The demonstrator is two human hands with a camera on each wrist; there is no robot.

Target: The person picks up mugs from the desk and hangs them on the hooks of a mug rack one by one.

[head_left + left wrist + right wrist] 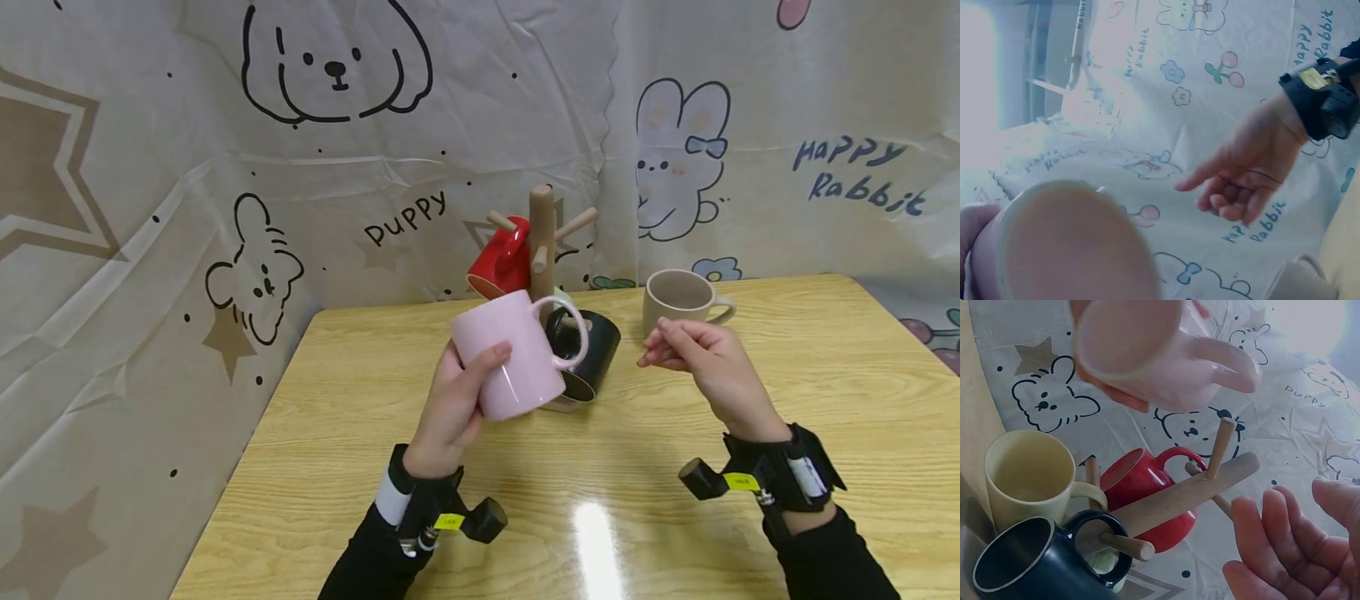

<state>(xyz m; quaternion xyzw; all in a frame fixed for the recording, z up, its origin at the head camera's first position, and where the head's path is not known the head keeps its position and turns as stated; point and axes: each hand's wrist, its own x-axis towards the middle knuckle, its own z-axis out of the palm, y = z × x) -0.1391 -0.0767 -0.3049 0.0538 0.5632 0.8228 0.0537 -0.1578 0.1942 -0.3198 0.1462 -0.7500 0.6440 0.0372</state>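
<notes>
My left hand (448, 408) holds a pink mug (517, 358) by its body, tilted, with the thumb across its side. The handle points right, away from the palm. Behind it stands a wooden mug tree (542, 208). A red mug (501, 262) hangs at its upper left and a black mug (596, 354) lower right. In the right wrist view, a yellow mug (1032, 481) sits beside the black one, its handle by a peg. My right hand (708, 367) hovers empty with loosely bent fingers, in front of a beige mug (678, 300).
The wooden table (337, 458) carries the tree and the beige mug. A printed cloth (360, 167) with cartoon animals hangs behind and on the left. Part of a pale green item (1107, 562) shows below the tree's pegs, mostly hidden.
</notes>
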